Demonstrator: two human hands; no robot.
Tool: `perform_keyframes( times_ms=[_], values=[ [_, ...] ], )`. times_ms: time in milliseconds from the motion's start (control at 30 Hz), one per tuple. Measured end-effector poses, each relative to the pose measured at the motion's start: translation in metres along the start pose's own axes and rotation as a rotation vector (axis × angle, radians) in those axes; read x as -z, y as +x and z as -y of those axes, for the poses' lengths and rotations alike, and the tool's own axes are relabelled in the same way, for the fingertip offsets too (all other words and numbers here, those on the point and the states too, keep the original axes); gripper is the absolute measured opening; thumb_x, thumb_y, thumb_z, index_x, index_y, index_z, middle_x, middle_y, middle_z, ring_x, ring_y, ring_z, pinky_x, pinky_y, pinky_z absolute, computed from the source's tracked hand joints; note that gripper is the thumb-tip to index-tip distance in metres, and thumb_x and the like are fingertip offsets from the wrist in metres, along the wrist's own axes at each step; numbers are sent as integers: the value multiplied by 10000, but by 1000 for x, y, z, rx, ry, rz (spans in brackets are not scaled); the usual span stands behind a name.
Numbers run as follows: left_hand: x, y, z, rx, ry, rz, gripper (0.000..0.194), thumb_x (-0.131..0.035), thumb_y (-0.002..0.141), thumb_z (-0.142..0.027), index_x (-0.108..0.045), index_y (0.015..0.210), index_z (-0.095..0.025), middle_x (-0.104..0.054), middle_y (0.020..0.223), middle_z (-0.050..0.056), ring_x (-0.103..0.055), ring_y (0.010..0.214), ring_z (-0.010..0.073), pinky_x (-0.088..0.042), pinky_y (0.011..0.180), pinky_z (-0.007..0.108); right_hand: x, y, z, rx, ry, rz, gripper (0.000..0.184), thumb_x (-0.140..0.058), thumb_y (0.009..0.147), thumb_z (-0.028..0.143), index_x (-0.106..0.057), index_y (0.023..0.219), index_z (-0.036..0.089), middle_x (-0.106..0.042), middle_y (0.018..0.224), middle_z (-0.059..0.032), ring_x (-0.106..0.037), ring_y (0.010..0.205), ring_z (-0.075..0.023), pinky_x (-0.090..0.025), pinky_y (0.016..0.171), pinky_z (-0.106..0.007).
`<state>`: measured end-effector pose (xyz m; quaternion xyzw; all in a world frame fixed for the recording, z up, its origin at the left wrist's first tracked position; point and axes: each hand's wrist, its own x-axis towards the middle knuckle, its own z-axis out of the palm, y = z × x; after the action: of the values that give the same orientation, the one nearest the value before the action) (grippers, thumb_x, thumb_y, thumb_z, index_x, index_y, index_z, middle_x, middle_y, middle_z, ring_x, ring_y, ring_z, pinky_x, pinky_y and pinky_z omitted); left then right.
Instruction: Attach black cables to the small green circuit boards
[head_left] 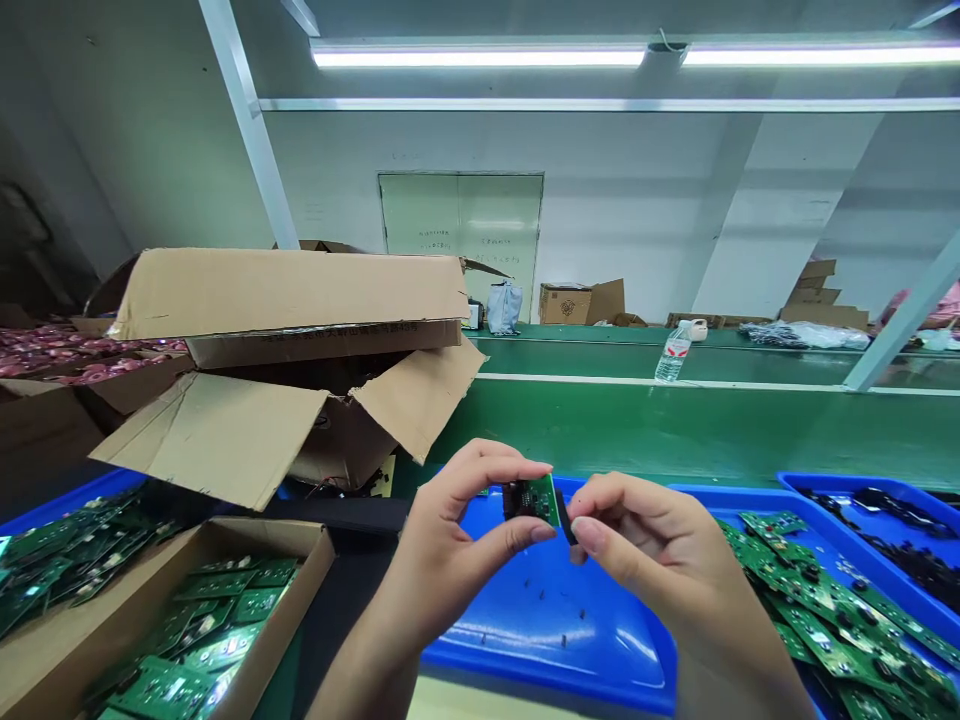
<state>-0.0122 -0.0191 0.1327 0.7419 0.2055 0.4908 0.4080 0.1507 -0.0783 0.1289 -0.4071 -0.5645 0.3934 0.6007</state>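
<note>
Between the thumb and fingers of my left hand is a small green circuit board with dark components, held by its edges. My right hand pinches a thin black part against the board's right side; whether the two are joined I cannot tell. Both hands are raised over a blue tray, on whose floor a few tiny dark bits are scattered.
At lower left a cardboard box holds several green boards, with more beside it. To the right, another tray carries stacked boards, and a further tray has black parts. A large open carton stands behind. A water bottle is on the green bench.
</note>
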Motion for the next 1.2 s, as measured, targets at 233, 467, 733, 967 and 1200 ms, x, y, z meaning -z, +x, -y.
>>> perform_keyframes(
  times_ms=[233,467,733,967,1200],
  values=[
    [1,0,-1,-20,-3,-19,256,-755,747,-215,-712,985,-296,-596,908,-5,-572,858,92,-444,764,175,3,3,-6,-56,20,27,122,-645,784,292,-644,729,183,-575,651,25,-508,595,-55,-414,577,-128],
    [0,1,0,32,-2,-9,248,-762,737,-235,-724,981,-264,-611,886,12,-588,830,111,-475,747,203,1,5,-9,-22,-50,-13,128,-622,785,286,-629,716,179,-570,644,30,-494,599,-56,-404,577,-134],
    [-3,1,1,154,-21,-29,242,-810,649,-195,-725,875,-198,-579,816,7,-589,762,116,-523,701,214,-7,5,-1,-9,-235,-100,141,-543,786,269,-569,678,183,-537,595,42,-478,557,-66,-397,534,-165],
    [-7,4,2,290,-144,2,250,-791,668,-233,-713,895,-168,-598,820,23,-575,753,113,-501,616,173,-2,5,-5,40,-249,-81,173,-572,824,320,-608,722,185,-579,652,33,-514,601,-65,-422,592,-161],
    [-8,7,9,335,-501,84,241,-787,713,-260,-721,930,-180,-667,864,38,-608,798,100,-492,722,172,2,3,-1,43,-43,-32,214,-569,882,366,-662,813,185,-626,659,19,-586,649,-65,-465,655,-147]
  ],
)
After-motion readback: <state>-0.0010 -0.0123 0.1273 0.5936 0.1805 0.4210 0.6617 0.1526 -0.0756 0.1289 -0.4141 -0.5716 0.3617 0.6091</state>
